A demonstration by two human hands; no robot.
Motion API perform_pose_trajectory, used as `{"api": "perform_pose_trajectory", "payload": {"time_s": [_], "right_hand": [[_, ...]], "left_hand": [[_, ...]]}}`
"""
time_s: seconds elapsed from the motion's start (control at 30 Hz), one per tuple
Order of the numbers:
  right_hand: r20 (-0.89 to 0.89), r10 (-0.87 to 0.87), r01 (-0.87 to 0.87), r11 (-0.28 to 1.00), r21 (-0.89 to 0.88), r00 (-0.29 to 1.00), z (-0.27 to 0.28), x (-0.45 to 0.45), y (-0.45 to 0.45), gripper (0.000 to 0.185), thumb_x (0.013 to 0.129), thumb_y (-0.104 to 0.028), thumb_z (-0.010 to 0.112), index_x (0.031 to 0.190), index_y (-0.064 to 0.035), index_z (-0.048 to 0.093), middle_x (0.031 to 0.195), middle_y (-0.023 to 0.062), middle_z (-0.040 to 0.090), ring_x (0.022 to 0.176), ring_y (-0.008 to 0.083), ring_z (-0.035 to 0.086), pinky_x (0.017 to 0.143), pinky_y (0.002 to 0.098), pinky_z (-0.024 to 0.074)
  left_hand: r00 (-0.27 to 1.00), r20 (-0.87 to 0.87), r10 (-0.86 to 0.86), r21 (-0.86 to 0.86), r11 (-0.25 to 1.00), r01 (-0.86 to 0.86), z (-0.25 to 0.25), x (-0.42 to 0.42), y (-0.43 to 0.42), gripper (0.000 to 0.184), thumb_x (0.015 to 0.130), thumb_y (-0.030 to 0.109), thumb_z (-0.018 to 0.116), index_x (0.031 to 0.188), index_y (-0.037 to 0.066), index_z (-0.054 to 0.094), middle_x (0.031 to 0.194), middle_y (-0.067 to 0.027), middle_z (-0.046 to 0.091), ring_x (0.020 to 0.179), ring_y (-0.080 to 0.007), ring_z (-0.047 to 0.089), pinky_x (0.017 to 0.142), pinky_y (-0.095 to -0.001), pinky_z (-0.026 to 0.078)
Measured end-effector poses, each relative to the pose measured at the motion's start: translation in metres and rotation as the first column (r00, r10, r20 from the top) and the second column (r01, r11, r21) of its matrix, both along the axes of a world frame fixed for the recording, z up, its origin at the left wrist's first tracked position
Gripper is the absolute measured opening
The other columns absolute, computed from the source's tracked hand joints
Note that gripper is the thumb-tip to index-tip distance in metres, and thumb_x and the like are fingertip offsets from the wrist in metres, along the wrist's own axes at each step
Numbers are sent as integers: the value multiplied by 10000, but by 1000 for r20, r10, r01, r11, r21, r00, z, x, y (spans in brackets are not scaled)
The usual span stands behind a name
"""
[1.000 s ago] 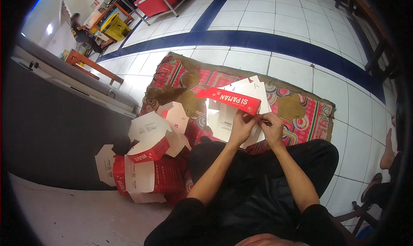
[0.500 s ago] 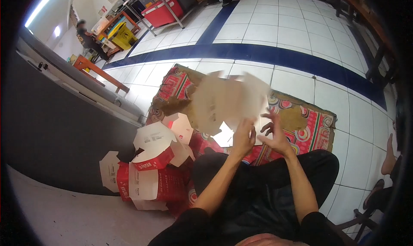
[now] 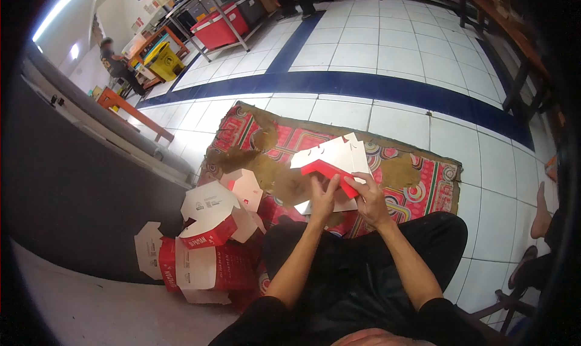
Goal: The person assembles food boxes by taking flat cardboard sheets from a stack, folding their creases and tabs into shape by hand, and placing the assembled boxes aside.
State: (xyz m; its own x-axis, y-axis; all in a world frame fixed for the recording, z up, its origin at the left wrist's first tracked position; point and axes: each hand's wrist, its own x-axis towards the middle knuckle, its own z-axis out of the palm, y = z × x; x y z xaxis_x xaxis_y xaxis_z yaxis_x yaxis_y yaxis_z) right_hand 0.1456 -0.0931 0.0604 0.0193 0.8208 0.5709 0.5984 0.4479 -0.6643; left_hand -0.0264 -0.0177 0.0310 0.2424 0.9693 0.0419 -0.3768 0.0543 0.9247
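Note:
In front of my lap I hold a partly folded cardboard box [image 3: 331, 169], with a red panel towards me and white, slotted flaps standing beyond it. My left hand [image 3: 322, 199] grips the near edge of the red panel, thumb and fingers closed on it. At the panel's right end my right hand [image 3: 370, 202] pinches the card. Underneath, a white piece of card [image 3: 346, 204] lies on the patterned mat, mostly hidden by my hands. To my left, several red and white folded boxes [image 3: 209, 210] are heaped against one another beside my knee.
The worn red patterned mat [image 3: 417, 170] lies on white tiles. A dark panel [image 3: 91, 182] borders my left. Farther off are a yellow bin [image 3: 163, 60], a red crate [image 3: 219, 28] on a metal rack and a standing person [image 3: 118, 66]. Another person's bare foot [image 3: 540, 212] shows at right.
The blurred white card has come down and turned in my hands, and its red side now shows. Both hands have closed on it. The view has shifted slightly.

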Motion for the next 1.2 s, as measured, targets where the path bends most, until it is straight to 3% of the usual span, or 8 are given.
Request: {"api": "perform_pose_trajectory", "payload": {"time_s": [0.13, 0.23, 0.33, 0.5, 0.63, 0.97, 1.1, 1.2], "right_hand": [[-818, -125, -155, 955, -253, 561, -31, -15, 12, 212, 1100, -71, 666, 1300, -7, 694, 1179, 52, 714, 955, 125, 729, 692, 303, 664], [-845, -189, -52, 968, -247, 501, -55, -13, 17, 217, 1095, -97, 696, 1298, -21, 691, 1137, 38, 712, 933, 125, 724, 686, 305, 665], [-604, -202, 107, 976, -189, 771, -41, -6, 8, 203, 1042, -68, 738, 1234, -5, 751, 1127, 77, 735, 928, 175, 752, 703, 316, 663], [-177, -50, 51, 999, 1, 983, -13, 3, 6, 296, 918, 41, 759, 1208, -8, 799, 1144, 148, 739, 1013, 275, 762, 831, 350, 626], [-92, 29, -24, 998, 53, 995, -13, 12, 6, 282, 947, 25, 751, 1221, -12, 806, 1156, 144, 748, 1003, 277, 763, 825, 358, 619], [-412, -64, -13, 983, -183, 909, -30, 11, 4, 174, 1000, -91, 761, 1143, -13, 822, 1161, 133, 755, 1022, 244, 761, 841, 348, 624], [-142, -27, 34, 998, 48, 990, -33, 18, 14, 151, 1030, -142, 740, 1039, -1, 792, 1263, 143, 709, 1103, 254, 734, 890, 379, 602], [-600, 34, -270, 913, -307, 799, -16, 20, 10, 324, 1069, -143, 684, 1377, -41, 683, 1399, 174, 608, 1299, 275, 659, 1047, 361, 574]], "left_hand": [[937, -324, 132, -78, 983, -165, 21, -4, -2, 497, 1064, 182, 746, 1461, -35, 541, 1277, -142, 720, 1101, -243, 729, 978, -404, 599], [895, -429, 125, 26, 992, -126, 24, 12, -12, 296, 1052, 115, 730, 1288, -55, 674, 1109, -139, 777, 974, -221, 761, 885, -364, 615], [857, -462, 229, 228, 964, -135, 41, 21, -30, 291, 1044, 98, 737, 1272, -72, 676, 1183, -168, 754, 1008, -243, 768, 875, -376, 630], [897, -376, 233, 280, 951, -130, 21, 10, -13, 807, 1006, 27, 767, 1628, -57, 261, 1283, -219, 697, 1055, -281, 778, 898, -373, 659], [893, -386, 233, 379, 922, -77, 22, 3, -8, 562, 990, 0, 767, 1489, -42, 512, 1283, -172, 724, 1083, -248, 767, 906, -361, 640], [761, -640, 104, 474, 833, 285, 23, 7, -15, 365, 997, 57, 715, 1348, -8, 640, 1216, -188, 726, 1087, -314, 746, 918, -450, 603], [593, -771, 232, 475, 830, 293, 20, 8, -15, 303, 1002, 90, 691, 1289, -6, 670, 1165, -214, 722, 1057, -354, 741, 891, -485, 588], [656, -751, 77, 380, 863, 333, 37, 11, -17, 293, 1001, 104, 669, 1267, -18, 683, 1132, -245, 716, 1054, -397, 731, 891, -514, 573]]}}
